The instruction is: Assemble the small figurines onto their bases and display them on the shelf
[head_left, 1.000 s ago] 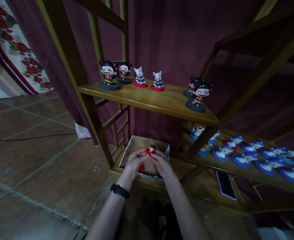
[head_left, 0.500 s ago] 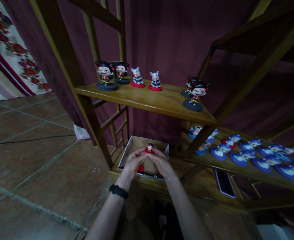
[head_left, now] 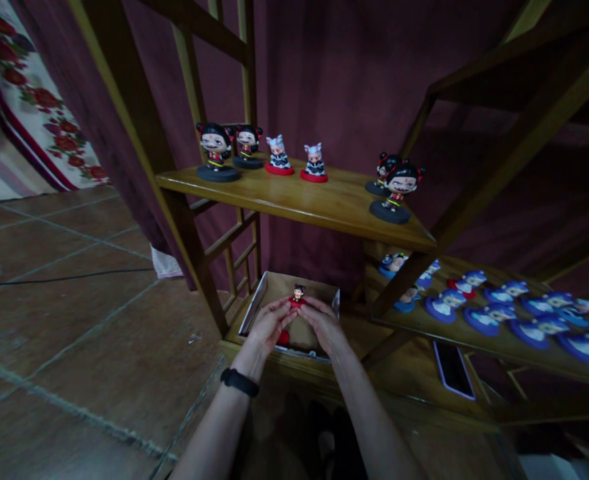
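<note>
Between my fingertips is a small black-haired figurine (head_left: 299,293) on a red base, held upright above an open cardboard box (head_left: 326,291). My left hand (head_left: 268,327) is closed on the left side of its base, and my right hand (head_left: 324,323) grips the right side. Part of the base is hidden by my fingers. Inside the box, just below my left hand, lies a red object (head_left: 283,339) whose kind I cannot make out. The box rests on the lowest board of a wooden shelf unit.
Above the box runs a wooden shelf (head_left: 279,193) with black-haired figurines (head_left: 216,150) and two white-haired figurines (head_left: 315,162) on red bases. At right, a lower shelf bears several blue-haired figurines (head_left: 489,313). A phone (head_left: 453,371) lies below them. A slanting post (head_left: 409,283) stands between.
The view has shifted slightly, so the shelves sit a little further right. Both hands still hold the figurine over the box, and it has barely moved.
</note>
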Action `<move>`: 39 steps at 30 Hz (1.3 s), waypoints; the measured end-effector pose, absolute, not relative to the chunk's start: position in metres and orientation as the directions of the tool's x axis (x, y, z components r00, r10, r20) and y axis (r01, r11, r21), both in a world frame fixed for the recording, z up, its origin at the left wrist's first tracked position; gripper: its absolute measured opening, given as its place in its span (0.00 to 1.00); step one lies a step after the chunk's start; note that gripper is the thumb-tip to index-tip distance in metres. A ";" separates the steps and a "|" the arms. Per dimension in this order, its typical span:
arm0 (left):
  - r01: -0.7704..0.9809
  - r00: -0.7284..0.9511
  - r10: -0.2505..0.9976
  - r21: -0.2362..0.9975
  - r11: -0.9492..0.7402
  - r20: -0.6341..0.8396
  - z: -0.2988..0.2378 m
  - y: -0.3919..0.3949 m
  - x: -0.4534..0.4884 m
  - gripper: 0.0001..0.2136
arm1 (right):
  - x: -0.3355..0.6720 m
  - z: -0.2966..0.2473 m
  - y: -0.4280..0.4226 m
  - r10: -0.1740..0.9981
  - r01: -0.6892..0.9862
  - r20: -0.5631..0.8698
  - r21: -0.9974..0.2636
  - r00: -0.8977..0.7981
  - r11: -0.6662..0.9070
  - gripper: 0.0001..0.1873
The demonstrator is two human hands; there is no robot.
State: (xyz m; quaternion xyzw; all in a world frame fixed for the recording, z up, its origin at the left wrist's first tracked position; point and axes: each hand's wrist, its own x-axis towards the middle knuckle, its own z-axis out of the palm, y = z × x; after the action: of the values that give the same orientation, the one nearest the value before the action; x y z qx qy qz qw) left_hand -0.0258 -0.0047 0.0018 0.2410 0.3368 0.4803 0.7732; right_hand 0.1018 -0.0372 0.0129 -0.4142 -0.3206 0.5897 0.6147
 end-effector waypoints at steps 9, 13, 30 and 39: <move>-0.608 0.344 0.891 0.652 0.453 -0.297 0.008 -0.007 -0.024 0.10 | 0.099 0.005 -0.035 0.979 -0.304 -0.019 -0.952 0.203 0.044 0.16; -0.643 0.355 0.881 0.601 0.474 -0.314 0.007 -0.007 -0.025 0.07 | 0.096 0.008 -0.034 0.973 -0.267 0.010 -0.961 0.230 0.073 0.18; -0.686 0.440 0.809 0.434 0.583 -0.390 0.002 -0.002 -0.031 0.14 | 0.100 0.001 -0.033 0.973 -0.258 -0.049 -0.966 0.226 0.011 0.15; -0.688 0.399 0.821 0.458 0.562 -0.407 0.001 -0.001 -0.031 0.12 | 0.097 0.003 -0.034 0.972 -0.219 -0.035 -0.976 0.232 0.018 0.14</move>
State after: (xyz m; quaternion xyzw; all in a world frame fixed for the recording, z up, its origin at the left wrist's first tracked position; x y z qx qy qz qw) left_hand -0.0311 -0.0012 0.0005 0.1089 0.3052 0.4551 0.8294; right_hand 0.0974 -0.0335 0.0028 -0.4995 -0.3770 0.4917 0.6055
